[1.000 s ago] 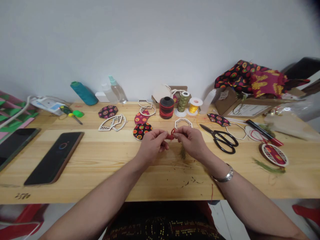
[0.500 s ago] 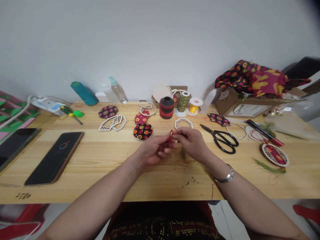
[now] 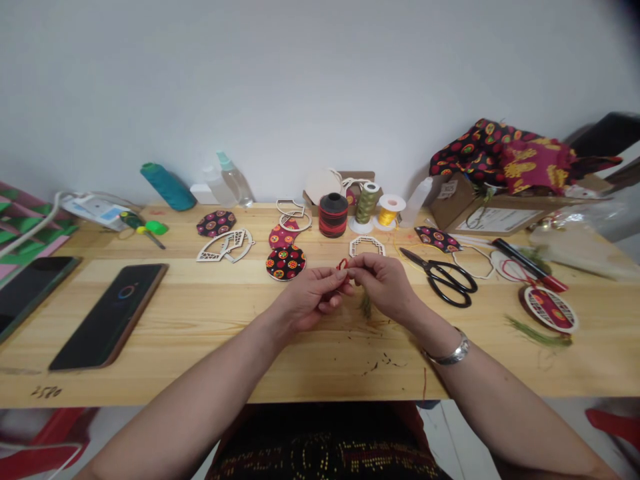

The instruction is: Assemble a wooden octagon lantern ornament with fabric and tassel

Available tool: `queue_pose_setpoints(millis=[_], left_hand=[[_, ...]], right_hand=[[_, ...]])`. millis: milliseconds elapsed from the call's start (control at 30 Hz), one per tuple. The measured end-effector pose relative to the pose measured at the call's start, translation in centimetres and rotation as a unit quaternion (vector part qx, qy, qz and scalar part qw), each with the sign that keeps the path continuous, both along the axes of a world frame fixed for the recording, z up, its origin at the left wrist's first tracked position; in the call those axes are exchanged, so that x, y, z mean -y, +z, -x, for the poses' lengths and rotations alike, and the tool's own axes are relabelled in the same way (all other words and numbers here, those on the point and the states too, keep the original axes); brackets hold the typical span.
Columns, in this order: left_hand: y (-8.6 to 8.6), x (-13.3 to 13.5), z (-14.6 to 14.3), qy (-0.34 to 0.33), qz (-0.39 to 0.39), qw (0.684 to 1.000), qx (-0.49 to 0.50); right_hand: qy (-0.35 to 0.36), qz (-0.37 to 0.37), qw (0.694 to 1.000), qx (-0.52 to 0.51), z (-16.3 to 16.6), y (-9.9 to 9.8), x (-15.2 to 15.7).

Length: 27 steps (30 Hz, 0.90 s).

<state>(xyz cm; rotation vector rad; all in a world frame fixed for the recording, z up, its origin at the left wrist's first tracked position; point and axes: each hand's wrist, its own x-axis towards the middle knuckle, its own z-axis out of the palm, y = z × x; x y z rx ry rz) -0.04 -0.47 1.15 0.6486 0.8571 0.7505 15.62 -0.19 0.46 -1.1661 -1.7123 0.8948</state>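
Both my hands meet over the middle of the wooden table (image 3: 210, 320). My left hand (image 3: 310, 297) and my right hand (image 3: 383, 283) each pinch a thin red cord (image 3: 343, 264), which forms a small loop between the fingertips. A green tassel (image 3: 366, 307) hangs below my right hand, touching the table. A silver bangle (image 3: 450, 353) sits on my right wrist. Just behind my hands lie a round patterned fabric disc (image 3: 285, 262) and a small cut-out wooden frame (image 3: 367, 246).
Black scissors (image 3: 443, 277) lie right of my hands. Thread spools (image 3: 333, 215) stand behind, and a cardboard box (image 3: 493, 210) holds patterned fabric at the back right. A phone (image 3: 110, 315) and a tablet (image 3: 27, 283) lie left. Bottles (image 3: 235, 180) stand at the wall.
My left hand has moved right, closer to my right hand, and turned palm-up. The red cord has risen slightly between the fingertips.
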Motion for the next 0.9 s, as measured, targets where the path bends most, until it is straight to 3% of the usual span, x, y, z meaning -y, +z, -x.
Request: queue_pose_setpoints(millis=[167,533,900], left_hand=[[0.14,0.09,0.12,0.002,-0.102,0.990,-0.097],[0.42,0.06,0.18,0.012,-0.122,0.983,-0.137],[-0.25,-0.10,0.35,0.080,-0.156,0.974,-0.140]], right_hand=[[0.001,-0.007,1.000,0.015,-0.15,0.05,-0.05],[0.002,-0.006,1.000,0.029,-0.18,0.16,-0.09],[0.034,0.085,0.996,0.003,-0.40,0.01,-0.35]])
